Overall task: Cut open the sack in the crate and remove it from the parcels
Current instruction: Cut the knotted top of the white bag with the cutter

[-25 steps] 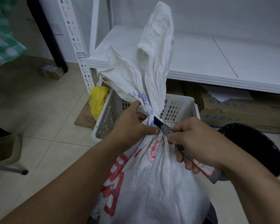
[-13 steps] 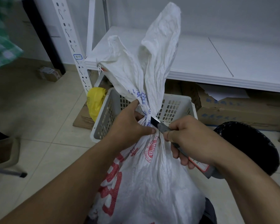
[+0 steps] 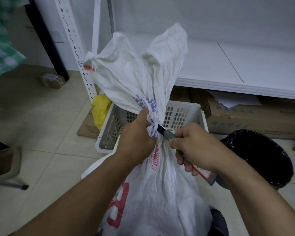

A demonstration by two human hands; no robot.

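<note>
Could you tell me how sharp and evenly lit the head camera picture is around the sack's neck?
Head view: light is soft and even, no glare; the sack neck, left hand and knife are fairly sharp; the green checked cloth at the left edge is blurred; the wide lens tilts the shelf post.

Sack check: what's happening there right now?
Left hand grips sack neck. Right hand holds knife, blade at the tie. Sack unopened. Nothing blocking.

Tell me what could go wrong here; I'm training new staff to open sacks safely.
1. The knife blade meets the tied neck right beside the left hand; a slip could cut its fingers.
2. Cutting below the tie might slice the parcels hidden inside the sack.
</note>
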